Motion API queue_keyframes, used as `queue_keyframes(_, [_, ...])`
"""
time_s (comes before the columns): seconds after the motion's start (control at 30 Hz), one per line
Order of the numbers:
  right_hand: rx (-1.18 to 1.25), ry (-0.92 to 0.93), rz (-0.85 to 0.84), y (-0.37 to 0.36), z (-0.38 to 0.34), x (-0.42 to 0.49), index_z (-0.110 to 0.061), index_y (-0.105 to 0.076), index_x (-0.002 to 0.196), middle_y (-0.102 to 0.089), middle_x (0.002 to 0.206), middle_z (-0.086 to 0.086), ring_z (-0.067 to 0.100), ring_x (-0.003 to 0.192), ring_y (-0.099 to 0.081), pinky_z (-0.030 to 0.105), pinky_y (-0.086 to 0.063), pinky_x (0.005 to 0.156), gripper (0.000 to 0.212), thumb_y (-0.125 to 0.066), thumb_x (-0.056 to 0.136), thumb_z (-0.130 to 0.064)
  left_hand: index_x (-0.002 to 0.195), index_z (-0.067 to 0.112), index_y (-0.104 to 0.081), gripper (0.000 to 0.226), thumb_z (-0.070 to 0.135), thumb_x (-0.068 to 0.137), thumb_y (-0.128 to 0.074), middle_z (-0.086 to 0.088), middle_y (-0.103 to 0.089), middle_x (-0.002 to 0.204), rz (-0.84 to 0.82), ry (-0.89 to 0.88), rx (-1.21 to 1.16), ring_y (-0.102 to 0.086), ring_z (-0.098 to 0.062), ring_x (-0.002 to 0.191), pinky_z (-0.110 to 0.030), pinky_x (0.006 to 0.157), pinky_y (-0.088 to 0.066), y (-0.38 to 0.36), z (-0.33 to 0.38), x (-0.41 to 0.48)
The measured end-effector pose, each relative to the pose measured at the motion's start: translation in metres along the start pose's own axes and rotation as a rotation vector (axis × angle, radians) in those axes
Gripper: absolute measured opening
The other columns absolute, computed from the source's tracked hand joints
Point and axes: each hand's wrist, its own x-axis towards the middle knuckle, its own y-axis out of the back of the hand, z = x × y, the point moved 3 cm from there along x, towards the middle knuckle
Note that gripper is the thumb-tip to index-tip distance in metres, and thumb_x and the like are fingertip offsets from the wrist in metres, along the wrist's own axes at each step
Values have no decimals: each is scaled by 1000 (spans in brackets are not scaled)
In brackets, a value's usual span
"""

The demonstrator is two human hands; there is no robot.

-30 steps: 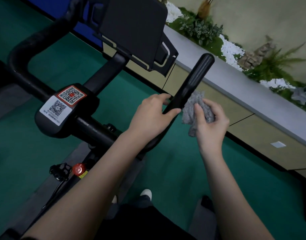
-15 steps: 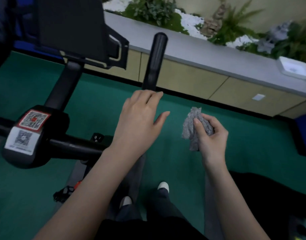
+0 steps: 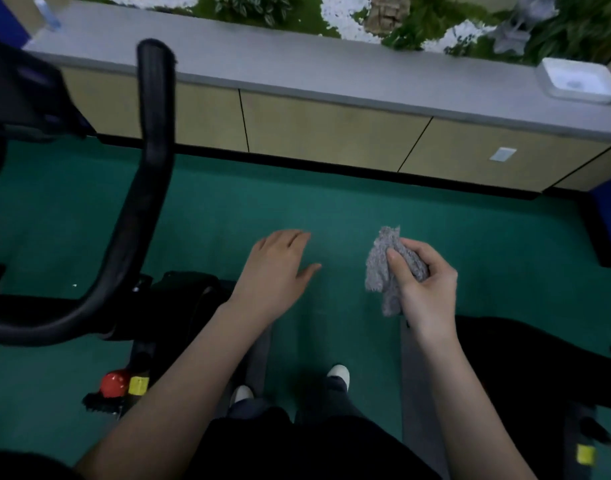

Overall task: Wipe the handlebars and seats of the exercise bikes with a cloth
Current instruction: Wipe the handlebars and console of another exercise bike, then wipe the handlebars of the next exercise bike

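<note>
Head view. The person stands on the green floor (image 3: 331,206) between two machines.

Left hand (image 3: 280,268): palm down, fingers straight and close together, thumb out. It holds nothing and hangs in the air to the right of the bike's handlebar (image 3: 148,161), clearly apart from it.

Right hand (image 3: 427,289): fingers and thumb are curled round a bunched grey cloth (image 3: 380,268). A tuft stands above the fist and one tail hangs below it.

The cloth touches no bike part. It sits over bare floor, between the handlebar on the left and a dark bike body (image 3: 525,362) at the lower right edge. That body is too dim to tell whether it is seat or frame.

Judgement: this is a gap between wipes, since neither hand is on a surface.

Risks from here:
- The cloth is wadded, so its contact patch is small. A pass like this would likely miss the underside of a bar or the edges of a seat.
- The hanging tail could snag on hardware such as the red knob (image 3: 114,383) if the cloth swings low.
- The grip is on the bunch only, so a firm drag could pull the cloth out of the hand.
- The free left hand braces nothing, so a pressed part might shift.
</note>
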Motion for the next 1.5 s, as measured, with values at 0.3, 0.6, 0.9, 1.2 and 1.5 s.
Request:
queue_keyframes(0.3, [14,-67,48,112,44,50,-10,-68,99,-66,89,-9,-9,74,-62,7,-48,72,14,-66,87,-5,147,16,-28,64,48,95,-45,-2,-29,154,-226,137,104,-23,-20,143,-35,115,-19,-83,44,28])
queue_keyframes(0.6, [-82,-105,119,143,70,104,-13,-69,99,-64,87,-14,-5,77,-60,15,-47,81,15,-67,86,-6,149,17,-25,67,48,94,-48,-2,-21,157,-329,233,75,-22,-22,143,-38,114,-19,-106,51,75])
queue_keyframes(0.9, [-121,-49,-12,82,40,235,-20,-67,96,-68,95,-4,15,95,-65,29,-49,90,16,-69,85,-7,149,15,-22,69,51,95,-43,-1,-20,158,-268,236,28,-7,-19,147,-37,117,-9,-108,28,203])
queue_keyframes(1.2, [-84,39,-44,18,-14,377,-23,-67,93,-67,89,-11,9,85,-64,30,-52,85,16,-69,85,-9,149,14,-21,66,50,96,-40,-2,-22,157,-164,338,0,-5,-19,147,-37,117,-5,-56,-22,314])
queue_keyframes(1.5, [-35,78,-305,-71,-41,473,-34,-66,85,-68,87,-10,11,83,-64,30,-51,80,25,-66,87,-8,147,15,-27,66,49,94,-46,-3,-31,154,9,572,-93,-11,-20,147,-38,117,-8,-29,-63,356])
